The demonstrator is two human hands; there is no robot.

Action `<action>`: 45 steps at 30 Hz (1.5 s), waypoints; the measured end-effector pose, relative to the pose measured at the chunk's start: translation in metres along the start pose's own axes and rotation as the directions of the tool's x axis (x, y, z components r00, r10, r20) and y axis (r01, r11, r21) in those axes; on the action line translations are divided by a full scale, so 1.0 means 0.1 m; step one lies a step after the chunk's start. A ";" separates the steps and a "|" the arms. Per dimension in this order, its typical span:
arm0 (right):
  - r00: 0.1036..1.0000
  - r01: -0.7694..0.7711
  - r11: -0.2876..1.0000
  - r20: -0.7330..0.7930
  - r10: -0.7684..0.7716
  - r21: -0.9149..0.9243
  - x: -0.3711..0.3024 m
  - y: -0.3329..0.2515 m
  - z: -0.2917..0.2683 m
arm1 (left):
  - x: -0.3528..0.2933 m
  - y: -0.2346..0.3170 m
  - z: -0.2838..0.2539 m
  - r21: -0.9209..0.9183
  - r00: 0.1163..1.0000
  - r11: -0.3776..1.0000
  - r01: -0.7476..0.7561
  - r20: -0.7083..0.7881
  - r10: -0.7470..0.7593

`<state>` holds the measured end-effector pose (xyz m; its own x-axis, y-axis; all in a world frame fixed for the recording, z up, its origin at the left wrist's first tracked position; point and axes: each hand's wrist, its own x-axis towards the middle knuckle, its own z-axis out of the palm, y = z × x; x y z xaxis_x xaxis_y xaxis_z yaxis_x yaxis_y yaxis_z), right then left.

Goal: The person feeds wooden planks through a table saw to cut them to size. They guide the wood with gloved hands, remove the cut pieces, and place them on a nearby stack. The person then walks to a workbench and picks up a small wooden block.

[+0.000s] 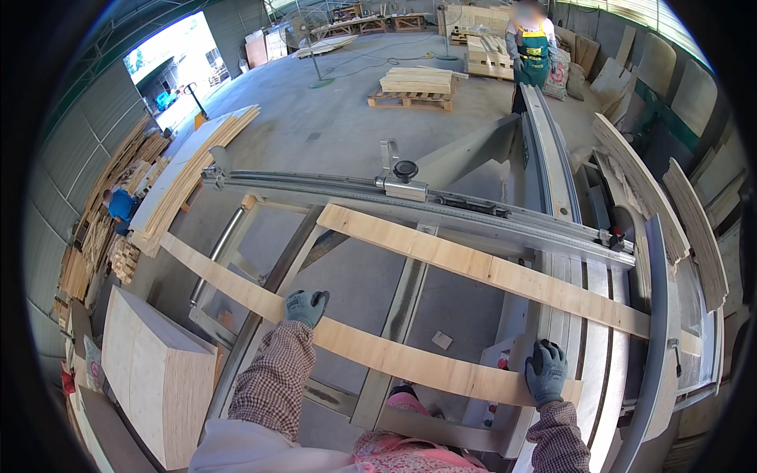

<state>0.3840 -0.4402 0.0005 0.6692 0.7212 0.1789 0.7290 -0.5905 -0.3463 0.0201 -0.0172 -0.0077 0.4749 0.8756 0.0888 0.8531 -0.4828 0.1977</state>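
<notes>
A long, thin wooden board point(426, 366) lies across the near part of a sliding table saw's metal frame point(392, 339). My left hand point(306, 308), in a grey-green glove, grips this board left of its middle. Near its right end, my gloved right hand point(546, 371) has its fingers curled over the board, close to the saw table point(574, 347). What lies under both hands is hidden. Farther from me, a second wooden board point(473, 266) rests across the frame, apart from the first. Its right end passes beneath the long grey guard point(661, 315).
Beyond the boards runs a metal crosscut fence point(347, 186) with a black-knobbed stop point(405, 170). Stacked panels point(158, 378) stand at the near left, with a long board stack point(197, 165) behind. A co-worker point(531, 51) stands at the far right; another person point(121, 206) is at left.
</notes>
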 end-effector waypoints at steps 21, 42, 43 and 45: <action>1.000 -0.002 1.000 -0.018 0.002 -0.005 0.00 -0.01 0.00 | -0.01 0.04 -0.04 0.000 1.000 1.000 -0.003 -0.004 0.003; 1.000 -0.001 1.000 -0.019 0.001 0.011 0.00 0.02 0.02 | -0.01 0.03 -0.03 0.015 1.000 1.000 0.017 0.003 -0.017; 1.000 -0.001 1.000 -0.020 0.001 0.012 0.00 0.02 0.02 | -0.01 0.03 -0.03 0.016 1.000 1.000 0.017 0.007 -0.017; 1.000 -0.003 1.000 -0.016 0.003 0.011 0.00 0.02 0.02 | -0.01 0.03 -0.03 0.006 1.000 1.000 0.006 -0.015 -0.006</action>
<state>0.3850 -0.4406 -0.0023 0.6736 0.7136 0.1923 0.7253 -0.5885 -0.3572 0.0211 -0.0197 -0.0048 0.4668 0.8784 0.1028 0.8572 -0.4779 0.1919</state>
